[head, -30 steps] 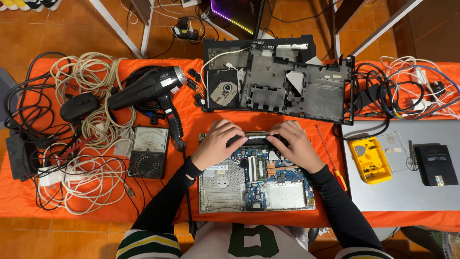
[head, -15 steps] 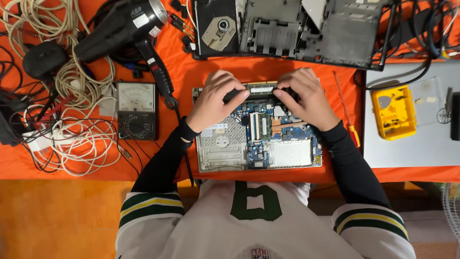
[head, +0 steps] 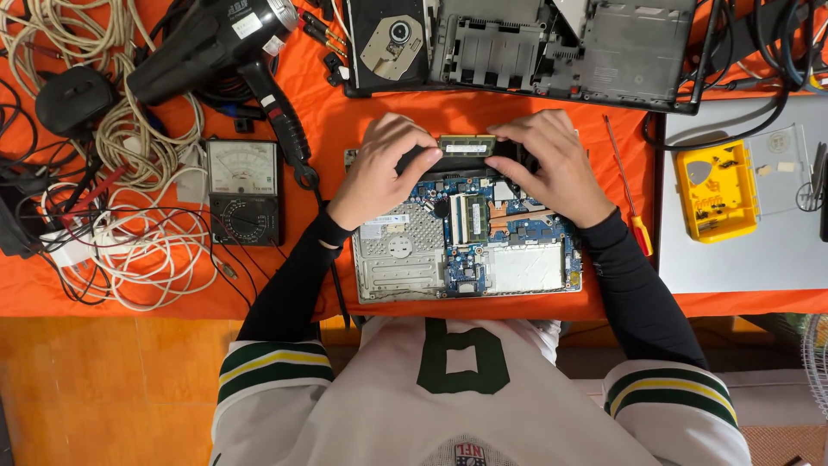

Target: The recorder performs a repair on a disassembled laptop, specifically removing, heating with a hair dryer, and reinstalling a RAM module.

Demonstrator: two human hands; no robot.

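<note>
An opened laptop base (head: pixel 466 250) lies on the orange tablecloth (head: pixel 483 112) in front of me, its blue circuit board and silver plates exposed. My left hand (head: pixel 379 168) and my right hand (head: pixel 552 164) both rest on its far edge. Between their fingertips they pinch a small green memory module (head: pixel 467 145), one hand at each end, held level just above the board. Another module (head: pixel 470 218) sits in its slot on the board below.
A black heat gun (head: pixel 211 43) and an analog multimeter (head: pixel 243 192) lie to the left among tangled white cables (head: pixel 129 233). A stripped laptop shell with an optical drive (head: pixel 526 47) sits behind. A red-handled screwdriver (head: pixel 630 194) and a yellow parts box (head: pixel 716 192) lie to the right.
The camera has moved closer and lower over the table. The memory module now shows clearly between both hands' fingertips, lifted off the far edge of the board.
</note>
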